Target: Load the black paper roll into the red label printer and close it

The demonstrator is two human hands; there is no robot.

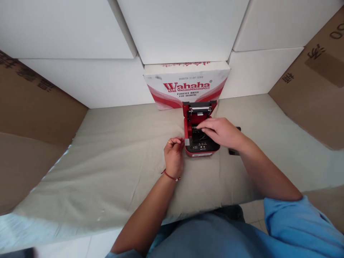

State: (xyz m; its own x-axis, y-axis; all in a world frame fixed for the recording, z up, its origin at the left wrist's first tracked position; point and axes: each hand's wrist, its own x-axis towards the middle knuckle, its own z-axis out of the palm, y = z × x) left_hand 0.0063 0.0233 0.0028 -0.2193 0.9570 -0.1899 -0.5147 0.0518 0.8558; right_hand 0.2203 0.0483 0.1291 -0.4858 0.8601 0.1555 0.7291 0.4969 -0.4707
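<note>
A small red and black printer (202, 146) stands on the cloth with its lid (200, 109) raised and tipped back. My right hand (219, 132) reaches over its right side into the open compartment. The thumb and fingers are closed together there, and whatever they hold is too small or hidden to name. Beside the printer's left wall is my left hand (174, 153), its fingers curled and their tips at the casing. I cannot make out what lies between those tips. A dark flat object (234, 152) lies right of the printer, partly covered by my right wrist.
Behind the printer, a white and red Wahaha water carton (188, 86) leans against white boxes (185, 32). Brown cardboard panels stand at the left (34, 132) and right (314, 79). A wrinkled beige cloth (120, 150) covers the surface, whose front edge is near my body.
</note>
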